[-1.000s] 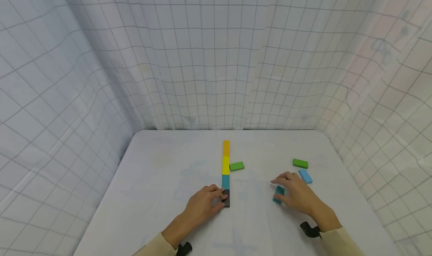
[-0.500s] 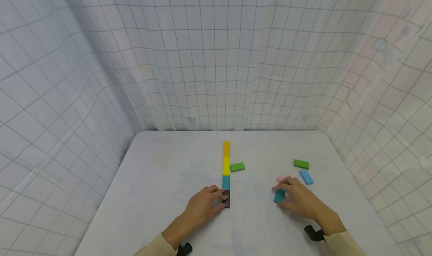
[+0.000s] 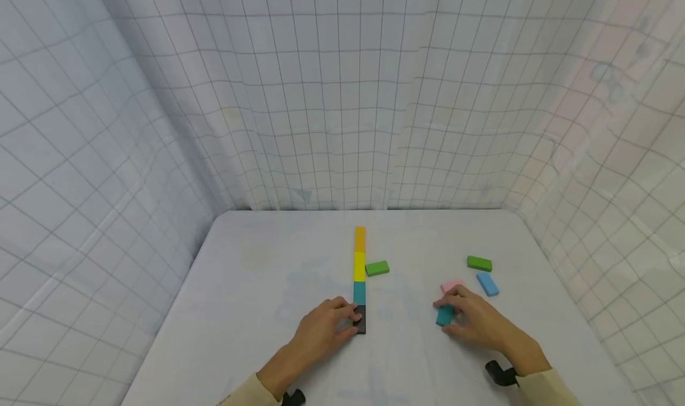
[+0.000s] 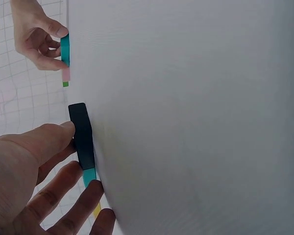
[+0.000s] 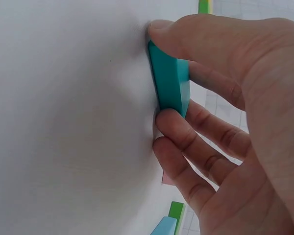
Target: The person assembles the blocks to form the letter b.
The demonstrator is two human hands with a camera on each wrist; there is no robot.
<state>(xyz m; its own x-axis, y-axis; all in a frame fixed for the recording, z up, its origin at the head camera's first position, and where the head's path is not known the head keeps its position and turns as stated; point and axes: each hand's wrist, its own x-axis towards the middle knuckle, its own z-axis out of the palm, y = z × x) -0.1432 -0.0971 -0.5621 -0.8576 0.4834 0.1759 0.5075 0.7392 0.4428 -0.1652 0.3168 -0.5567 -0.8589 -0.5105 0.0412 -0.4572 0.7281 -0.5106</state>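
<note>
My left hand [image 3: 323, 330] grips the black block [image 4: 81, 134], with thumb and fingers along it. That block is the near end of a straight row. A teal block [image 3: 360, 293], a yellow block [image 3: 360, 267] and an orange block [image 3: 360, 239] continue it, end to end. On the right, my right hand [image 3: 473, 318] pinches a second teal block [image 5: 167, 78] between its thumb at one end and fingertips at the other. This block is at the table surface. Just beyond the fingers a pink block [image 3: 452, 286] lies partly hidden.
One green block [image 3: 377, 268] lies slanted beside the yellow block. Farther right are another green block [image 3: 479, 263] and a light blue block [image 3: 487, 284]. A white table [image 3: 257, 257] bears everything, and gridded white curtains [image 3: 321, 126] surround its back and sides.
My right thumb and fingers have settled on the ends of the teal block, which has turned slightly. The pink block has come into view beyond them. My left hand stays at the black block.
</note>
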